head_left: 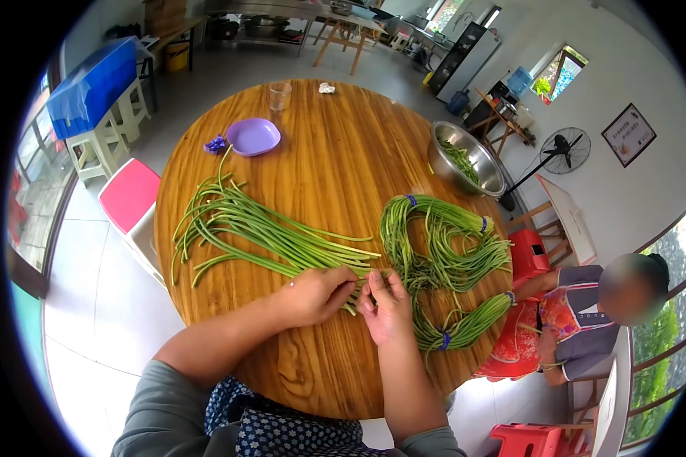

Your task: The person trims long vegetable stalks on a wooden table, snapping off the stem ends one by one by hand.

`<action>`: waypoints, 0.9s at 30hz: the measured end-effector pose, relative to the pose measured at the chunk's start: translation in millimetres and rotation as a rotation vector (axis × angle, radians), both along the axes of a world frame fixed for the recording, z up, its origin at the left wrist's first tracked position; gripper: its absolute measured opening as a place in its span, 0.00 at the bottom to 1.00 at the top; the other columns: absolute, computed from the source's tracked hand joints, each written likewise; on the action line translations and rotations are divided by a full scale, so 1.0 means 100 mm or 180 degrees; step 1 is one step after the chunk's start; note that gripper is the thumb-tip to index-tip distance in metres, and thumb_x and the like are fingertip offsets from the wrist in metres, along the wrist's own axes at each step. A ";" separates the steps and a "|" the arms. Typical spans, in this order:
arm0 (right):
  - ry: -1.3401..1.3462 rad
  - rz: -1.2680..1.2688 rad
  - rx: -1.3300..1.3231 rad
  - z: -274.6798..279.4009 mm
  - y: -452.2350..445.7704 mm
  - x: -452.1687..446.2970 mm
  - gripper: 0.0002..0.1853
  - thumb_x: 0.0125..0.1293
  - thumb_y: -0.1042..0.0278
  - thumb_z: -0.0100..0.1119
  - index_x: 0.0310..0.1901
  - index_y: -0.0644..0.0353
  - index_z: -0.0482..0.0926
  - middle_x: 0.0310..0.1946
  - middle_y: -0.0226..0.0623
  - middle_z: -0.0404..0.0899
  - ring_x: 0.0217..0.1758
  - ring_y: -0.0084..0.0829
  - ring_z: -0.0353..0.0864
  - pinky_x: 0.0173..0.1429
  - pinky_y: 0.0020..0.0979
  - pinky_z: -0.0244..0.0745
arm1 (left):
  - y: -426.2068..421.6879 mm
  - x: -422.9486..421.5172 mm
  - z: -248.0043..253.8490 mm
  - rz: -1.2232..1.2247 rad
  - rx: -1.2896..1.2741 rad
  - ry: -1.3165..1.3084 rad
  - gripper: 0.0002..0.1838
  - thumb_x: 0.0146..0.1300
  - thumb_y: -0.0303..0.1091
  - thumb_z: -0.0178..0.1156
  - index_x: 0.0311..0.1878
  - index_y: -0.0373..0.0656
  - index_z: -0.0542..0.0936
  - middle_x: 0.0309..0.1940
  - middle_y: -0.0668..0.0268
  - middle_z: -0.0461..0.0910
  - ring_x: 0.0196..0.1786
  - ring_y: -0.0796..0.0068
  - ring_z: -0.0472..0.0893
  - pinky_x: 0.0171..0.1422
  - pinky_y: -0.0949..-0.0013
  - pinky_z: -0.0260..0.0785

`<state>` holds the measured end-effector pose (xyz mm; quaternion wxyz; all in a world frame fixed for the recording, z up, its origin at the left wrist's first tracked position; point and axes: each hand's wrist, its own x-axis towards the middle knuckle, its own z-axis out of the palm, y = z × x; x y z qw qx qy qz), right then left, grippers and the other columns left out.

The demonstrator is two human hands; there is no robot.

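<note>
Loose garlic scapes (259,228) lie spread over the left half of the round wooden table, their cut ends running under my hands. My left hand (316,295) is closed over those ends, its fingers curled round a scape. Close beside it, my right hand (386,306) pinches thumb and fingers together at the end of a scape; the fingers hide most of what they grip. Just right of my hands sit bundles of long, coiled garlic scapes (442,236), tied with blue-purple bands. Another tied bundle (472,320) lies nearer the table's right edge.
A steel bowl (484,174) with cut green pieces stands at the table's right rim. Farther back are a purple dish (253,138), purple ties (215,144), a clear cup (280,96) and crumpled white paper (326,88). A co-worker (579,320) sits at the right.
</note>
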<state>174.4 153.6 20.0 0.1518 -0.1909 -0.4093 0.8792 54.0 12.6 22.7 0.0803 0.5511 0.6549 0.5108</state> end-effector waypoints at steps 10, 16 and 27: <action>0.0456 -0.0514 0.1269 0.13 -0.18 -0.02 0.08 0.80 0.64 0.43 0.45 0.58 0.68 0.39 0.35 0.73 0.26 0.20 0.67 0.29 0.24 0.61 | 0.05 -0.25 -0.06 0.0168 0.0059 -0.1550 0.12 0.76 0.27 0.49 0.58 0.36 0.75 0.32 0.67 0.75 0.38 0.80 0.75 0.47 0.74 0.70; 0.0070 -0.0012 0.0952 0.09 -0.12 -0.03 0.06 0.79 0.64 0.47 0.44 0.56 0.70 0.36 0.32 0.74 0.26 0.20 0.66 0.30 0.23 0.61 | 0.04 -0.04 -0.09 -0.0415 0.0066 -0.0978 0.23 0.75 0.21 0.46 0.71 0.38 0.59 0.37 0.63 0.74 0.40 0.74 0.78 0.48 0.69 0.71; 0.0109 -0.0486 0.0220 0.06 0.02 -0.02 0.07 0.76 0.63 0.55 0.42 0.54 0.71 0.30 0.27 0.69 0.26 0.21 0.67 0.30 0.24 0.60 | -0.01 -0.05 0.03 -0.0393 -0.0606 -0.1173 0.10 0.75 0.31 0.55 0.52 0.35 0.75 0.37 0.64 0.82 0.36 0.79 0.79 0.43 0.72 0.73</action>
